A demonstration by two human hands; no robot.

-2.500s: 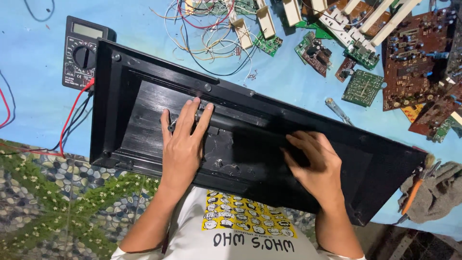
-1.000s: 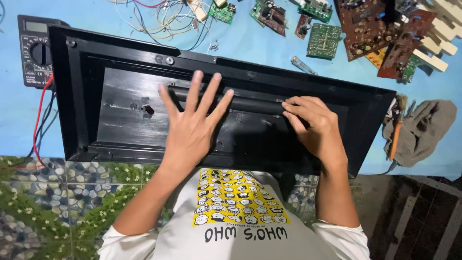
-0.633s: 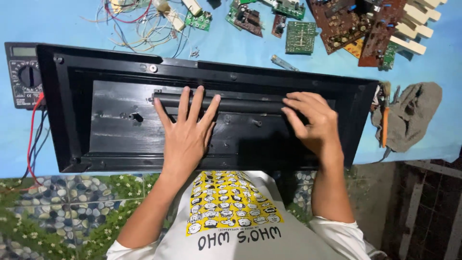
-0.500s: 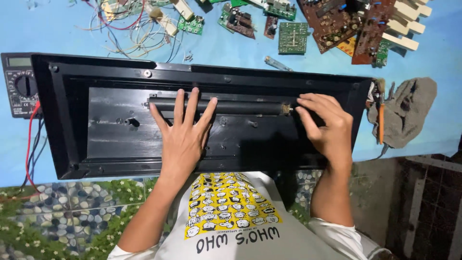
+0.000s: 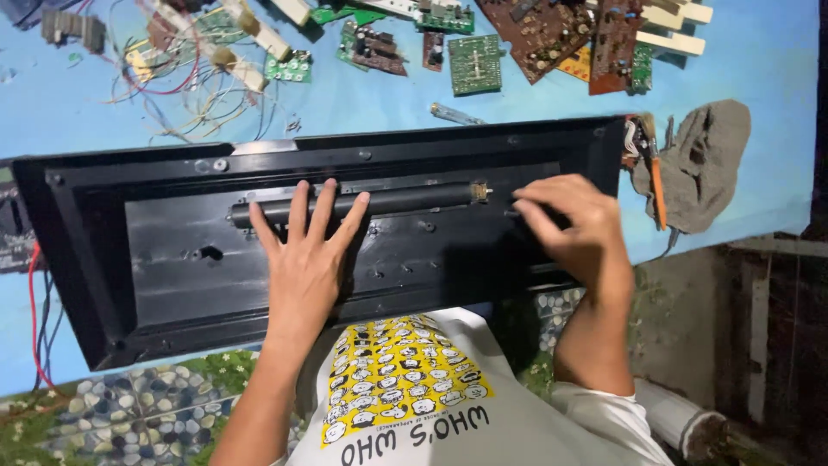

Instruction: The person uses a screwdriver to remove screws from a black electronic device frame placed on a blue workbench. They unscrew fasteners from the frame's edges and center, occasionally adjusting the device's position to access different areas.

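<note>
**Two hands steady a black rod inside an opened black casing**

A view from above, down onto a person's own two hands working on a blue worktop (image 5: 759, 60). A long, shallow black casing (image 5: 155, 302) lies open side up across the worktop's near edge, its near rim overhanging toward the person's lap.

Inside the casing, along its far wall, runs a slim black rod (image 5: 405, 200), lying level from left of centre toward the right, with a small brass-coloured fitting (image 5: 479, 191) at its right end.

The left hand (image 5: 304, 267) lies flat and open, palm down, fingers spread over the left part of the rod, seemingly pressing it in place so it cannot roll. The right hand (image 5: 573, 231) is curled, fingertips pinched together just right of the fitting, touching the casing floor; whether it grips something small cannot be told.

At the worktop's far edge lie things set out of the way: green and brown circuit boards (image 5: 552, 39) toward the far right corner, and a tangle of loose wires (image 5: 185, 82) toward the far left. At the right edge, just beyond the casing's end, a grey rag (image 5: 703, 168) lies crumpled, with an orange-handled tool (image 5: 657, 185) beside it, within easy reach of the right hand. A red lead (image 5: 34, 319) trails along the left edge.
</note>
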